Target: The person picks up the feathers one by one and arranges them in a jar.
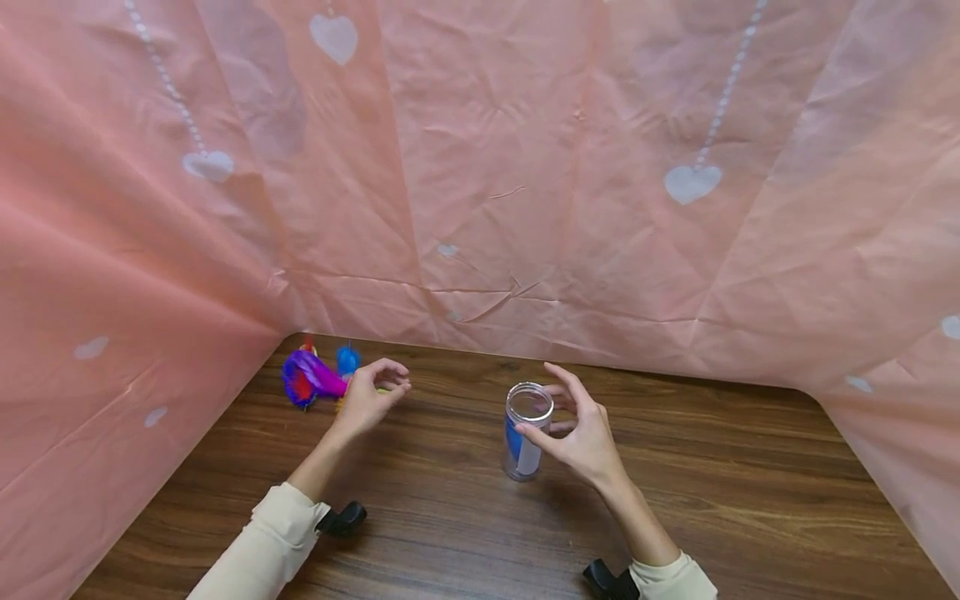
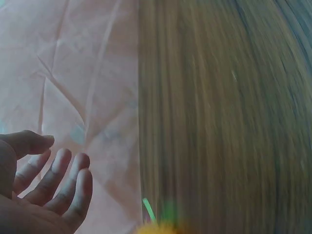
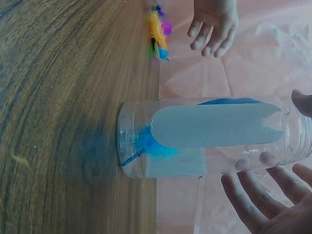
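Note:
A clear plastic jar without a lid stands upright on the table, with white label patches on its side. Inside it lies a blue feather. My right hand holds the jar near its rim, thumb on one side and fingers round the other. To the left, my left hand hovers over the table with its fingers loosely bent and nothing between them. Close behind that hand lies a pile of bright feathers in purple, red, blue and yellow, partly hidden by it.
The brown wooden table runs back to a pink cloth with pale hearts, which hangs behind it and along both sides. Black wrist mounts sit at both sleeve cuffs.

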### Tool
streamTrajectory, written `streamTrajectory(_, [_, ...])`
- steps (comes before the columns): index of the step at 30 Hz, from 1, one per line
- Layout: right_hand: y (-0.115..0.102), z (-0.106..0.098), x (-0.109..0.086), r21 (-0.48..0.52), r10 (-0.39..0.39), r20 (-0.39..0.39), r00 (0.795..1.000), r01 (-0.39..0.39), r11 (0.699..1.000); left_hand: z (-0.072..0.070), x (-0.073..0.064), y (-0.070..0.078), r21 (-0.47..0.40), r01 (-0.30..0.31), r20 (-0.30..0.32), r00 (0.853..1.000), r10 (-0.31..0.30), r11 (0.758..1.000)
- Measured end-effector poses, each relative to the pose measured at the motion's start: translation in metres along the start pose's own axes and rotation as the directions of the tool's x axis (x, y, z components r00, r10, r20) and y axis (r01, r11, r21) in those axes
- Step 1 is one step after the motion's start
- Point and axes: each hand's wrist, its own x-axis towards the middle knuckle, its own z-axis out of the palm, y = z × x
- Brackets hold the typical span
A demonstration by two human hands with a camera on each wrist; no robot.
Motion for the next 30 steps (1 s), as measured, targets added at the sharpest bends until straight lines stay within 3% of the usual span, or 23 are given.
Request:
streamTrajectory(4, [0.000,0.000,0.000,-0.002,0.002,-0.003,1.000,-0.002,1.000,-0.007,-0.001,-0.007,0.140,-0.033,-0.035,0.999,0.038,0.990])
streamTrajectory(8, [-0.001,0.000,-0.001,0.000,0.000,0.001,1.000,0.000,1.000,-0.014,0.000,-0.015,0.270,-0.041,-0.058,0.997,0.059,0.962])
streamTrajectory(11, [-0.001,0.000,-0.001,0.001,-0.003,0.005,1.000,0.003,1.000,-0.019,0.001,-0.020,0.374,-0.023,-0.081,0.995,0.057,0.927])
streamTrajectory(16, [-0.002,0.000,-0.001,0.001,0.003,0.004,1.000,-0.003,1.000,-0.026,-0.001,-0.026,0.534,0.004,-0.091,0.994,0.052,0.846])
streamTrajectory(22, [-0.002,0.000,0.000,0.001,0.007,0.002,1.000,-0.007,1.000,-0.027,-0.004,-0.034,0.603,0.030,-0.079,0.997,0.022,0.797])
streamTrajectory(28, [-0.001,0.000,0.000,0.007,0.005,0.003,1.000,-0.005,1.000,-0.029,-0.004,-0.038,0.688,0.060,-0.065,0.998,-0.021,0.723])
streamTrajectory(30, [-0.002,0.000,0.000,0.010,0.006,0.002,1.000,-0.006,1.000,-0.030,-0.004,-0.039,0.702,0.065,-0.052,0.998,-0.040,0.709])
